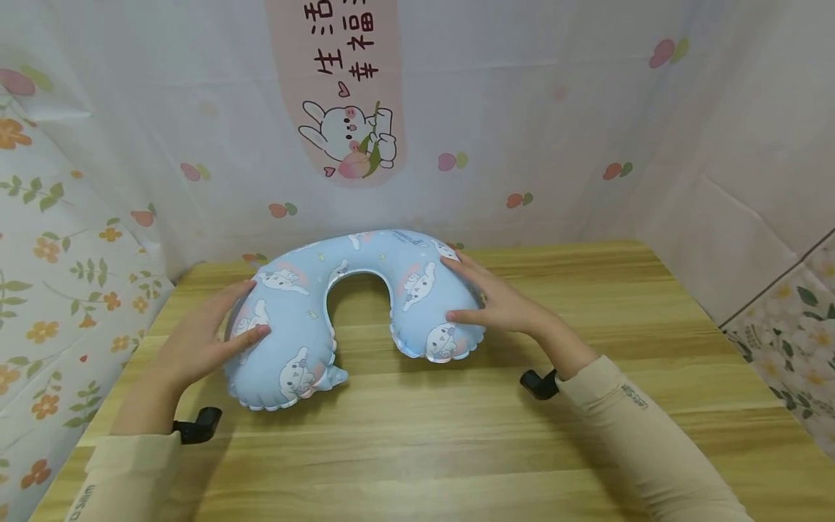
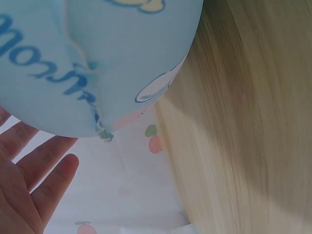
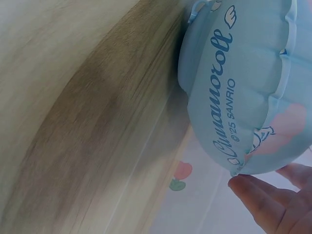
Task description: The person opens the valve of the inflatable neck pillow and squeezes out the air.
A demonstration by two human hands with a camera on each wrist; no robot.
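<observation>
A light blue inflatable neck pillow (image 1: 280, 312) with white cartoon characters faces me, its opening turned toward me. On its left side, my left hand (image 1: 202, 337) rests with the thumb on the front and the fingers along the outer edge. My right hand (image 1: 499, 297) touches the other side, thumb on the front and fingers spread toward the top. Straight left fingers (image 2: 48, 158) show at the pillow's edge in the left wrist view. Blue lettering marks the pillow (image 3: 239, 92) in the right wrist view, where right fingertips (image 3: 243, 187) lie against its seam.
Beneath is a wood-grain table (image 1: 404, 449), its back edge close behind the pillow. A white printed curtain (image 1: 496, 109) hangs behind it, and a flowered cloth (image 1: 46, 290) at the left. Black wrist mounts (image 1: 198, 426) stick out near both wrists.
</observation>
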